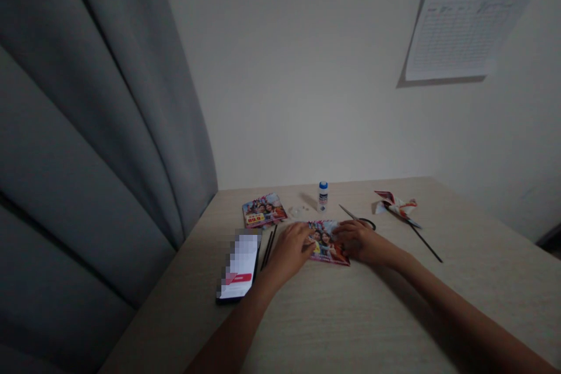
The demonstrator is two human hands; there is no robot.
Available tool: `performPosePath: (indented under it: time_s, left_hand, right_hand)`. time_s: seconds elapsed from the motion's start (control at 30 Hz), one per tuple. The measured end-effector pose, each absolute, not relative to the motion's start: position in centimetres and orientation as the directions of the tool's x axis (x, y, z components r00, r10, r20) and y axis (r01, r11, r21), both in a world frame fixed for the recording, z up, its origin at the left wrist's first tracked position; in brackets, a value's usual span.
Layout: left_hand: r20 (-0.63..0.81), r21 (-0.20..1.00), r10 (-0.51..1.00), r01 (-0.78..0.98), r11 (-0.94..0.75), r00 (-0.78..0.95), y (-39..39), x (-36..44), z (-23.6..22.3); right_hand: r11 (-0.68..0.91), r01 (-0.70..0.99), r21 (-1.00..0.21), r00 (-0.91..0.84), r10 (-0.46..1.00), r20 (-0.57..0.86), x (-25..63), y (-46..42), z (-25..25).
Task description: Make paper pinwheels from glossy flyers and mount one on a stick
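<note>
A colourful printed leaflet (325, 243) showing several people lies on the table between my hands. My left hand (291, 245) rests over its left edge, fingers extended and thumb apart. On the right side of the sheet lies my right hand (357, 239), with its fingers spread across the paper. Part of the leaflet is hidden under both hands. Scissors (349, 212) lie just behind my right hand, one dark handle loop showing. Thin dark sticks (269, 246) are beside my left wrist.
A phone (239, 266) with a lit screen lies left of the sticks. Behind it is another printed leaflet (264, 210). A blue-capped glue bottle (323, 198) stands near small clear pieces (297, 211). A paper pinwheel (398, 205) on a dark stick lies right. A curtain (144, 99) borders the table's left.
</note>
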State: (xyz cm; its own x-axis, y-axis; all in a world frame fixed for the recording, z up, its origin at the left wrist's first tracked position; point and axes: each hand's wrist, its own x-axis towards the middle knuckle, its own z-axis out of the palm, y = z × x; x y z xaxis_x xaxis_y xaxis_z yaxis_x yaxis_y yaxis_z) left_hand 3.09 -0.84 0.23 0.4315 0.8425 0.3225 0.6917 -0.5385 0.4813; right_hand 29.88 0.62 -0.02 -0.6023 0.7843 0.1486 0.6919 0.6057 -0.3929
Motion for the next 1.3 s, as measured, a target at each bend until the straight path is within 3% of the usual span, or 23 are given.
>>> performPosePath:
  time_s: [0.37,0.63,0.77,1.0,1.3]
  left_hand:
    - [0.159,0.364,0.856,0.777,-0.514,0.492,-1.7,2.2,-1.4]
    - [0.164,0.302,0.854,0.799,-0.519,0.493,-2.3,2.0,-1.1]
    - [0.162,0.316,0.857,0.797,-0.515,0.489,-2.0,2.0,-1.4]
    - [0.138,0.37,0.859,0.779,-0.506,0.493,-1.8,2.0,-1.9]
    - [0.131,0.375,0.864,0.782,-0.498,0.487,-1.8,2.0,-1.9]
  right_hand:
    - [0.562,0.673,-0.481,-0.564,0.81,0.159,29.9,4.0,-0.8]
    - [0.574,0.592,-0.565,-0.529,0.806,0.264,30.2,4.3,-2.5]
    - [0.529,0.577,-0.623,-0.375,0.848,0.374,30.0,4.7,-3.1]
    - [0.622,0.653,-0.432,-0.384,0.764,0.519,28.8,6.5,-1.6]
    - [0.548,0.766,-0.335,-0.356,0.796,0.489,26.7,9.3,-2.5]
